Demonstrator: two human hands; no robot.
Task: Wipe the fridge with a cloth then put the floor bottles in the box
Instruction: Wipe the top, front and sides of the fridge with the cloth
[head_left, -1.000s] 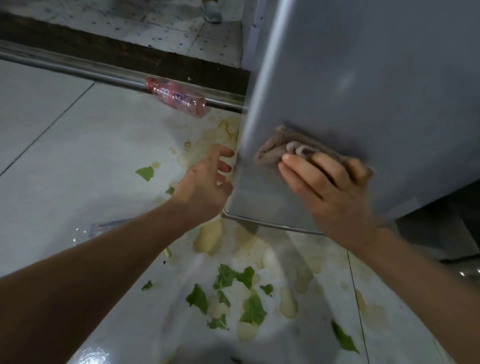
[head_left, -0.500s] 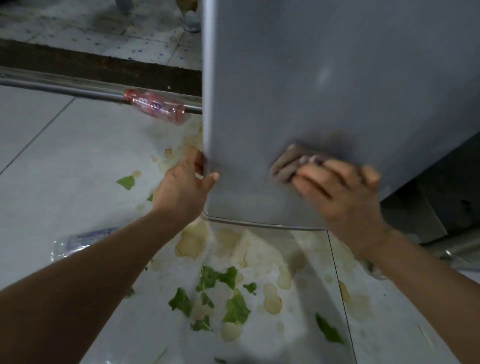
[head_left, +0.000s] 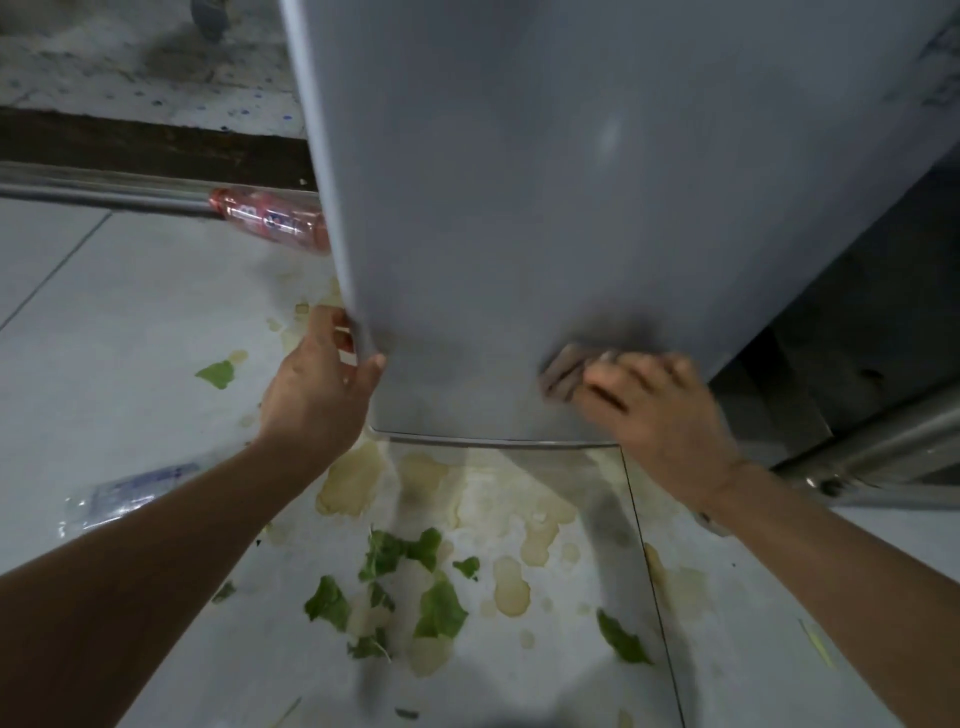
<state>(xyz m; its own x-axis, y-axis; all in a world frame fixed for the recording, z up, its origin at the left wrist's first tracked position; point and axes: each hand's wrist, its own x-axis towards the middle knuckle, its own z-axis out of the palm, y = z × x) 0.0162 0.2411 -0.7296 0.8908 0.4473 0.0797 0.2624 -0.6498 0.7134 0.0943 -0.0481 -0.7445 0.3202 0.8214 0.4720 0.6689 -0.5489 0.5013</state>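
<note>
A clear bottle (head_left: 132, 488) with a blue label lies on the pale floor (head_left: 119, 332) outward of the left forearm, partly hidden by it. Beyond the left hand's knuckles, a pink bottle (head_left: 270, 221) lies against a metal rail (head_left: 104, 195), its far end behind the fridge door (head_left: 545, 208). The left hand (head_left: 317, 395) grips the door's lower left edge, thumb on the front face and fingers wrapped round behind. Below both wrists, green leaf scraps (head_left: 436, 608) and yellowish spills (head_left: 353, 483) litter the tiles. The right hand (head_left: 654, 410) presses a brownish cloth (head_left: 563, 371) flat against the door near its bottom right corner, fingers blurred and lying over the cloth.
</note>
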